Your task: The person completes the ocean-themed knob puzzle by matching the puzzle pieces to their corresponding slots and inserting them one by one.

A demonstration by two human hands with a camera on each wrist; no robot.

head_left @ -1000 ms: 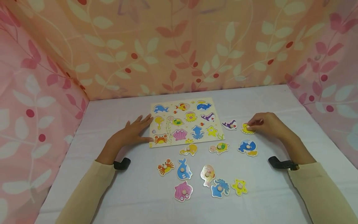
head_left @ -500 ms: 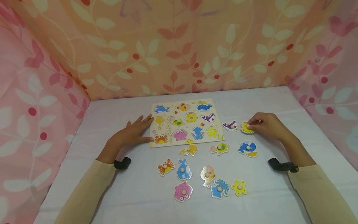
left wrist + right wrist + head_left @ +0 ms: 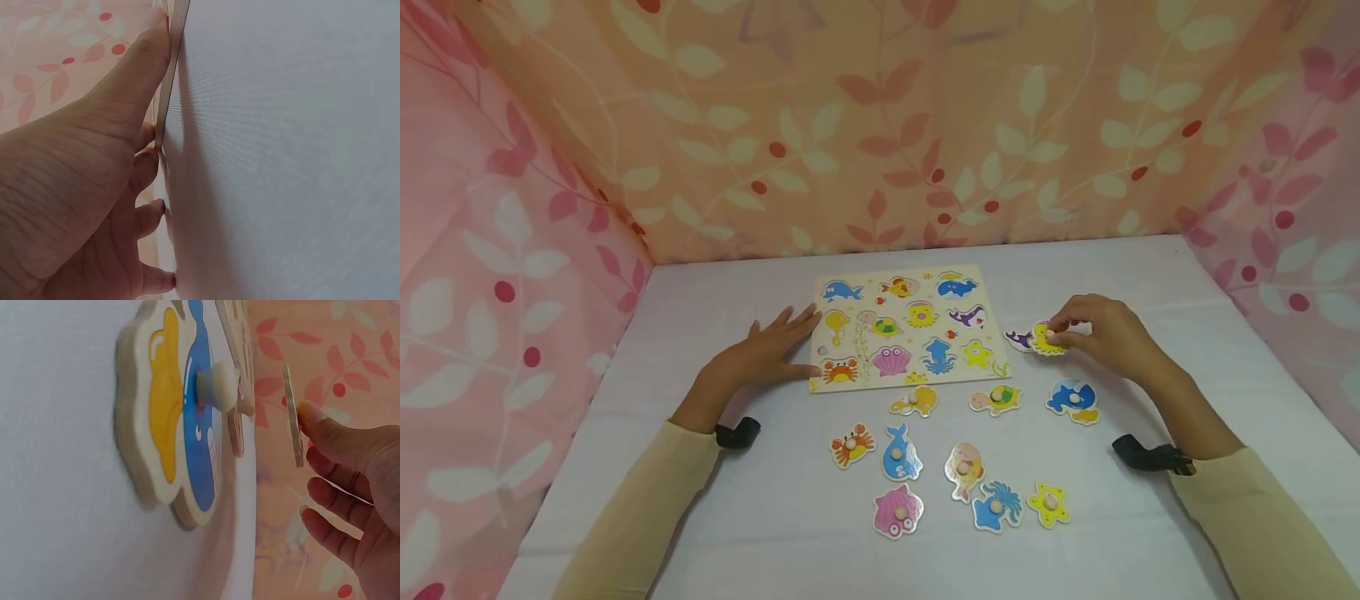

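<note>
My right hand (image 3: 1105, 335) pinches the small knob of a yellow octopus puzzle piece (image 3: 1042, 340). In the right wrist view that piece (image 3: 292, 419) is edge-on and lifted off the table. It partly covers the purple piece (image 3: 1017, 340) lying beside the board. My left hand (image 3: 763, 350) lies with fingers spread against the left edge of the wooden puzzle board (image 3: 880, 386); its thumb (image 3: 140, 69) touches the board's edge in the left wrist view. Pictures of sea animals fill the board, among them a yellow octopus (image 3: 921, 314).
Several knobbed pieces lie on the white cloth in front of the board: a seahorse (image 3: 917, 402), turtle (image 3: 996, 400), blue whale (image 3: 1073, 400), crab (image 3: 853, 446), dolphin (image 3: 899, 454), fish (image 3: 964, 471), shell (image 3: 898, 511), squid (image 3: 997, 507) and starfish (image 3: 1049, 505). Patterned curtains (image 3: 880, 125) enclose the table.
My right hand has raised the octopus piece from the table and moved it left, over part of the purple piece. My left hand stays at the board's edge.
</note>
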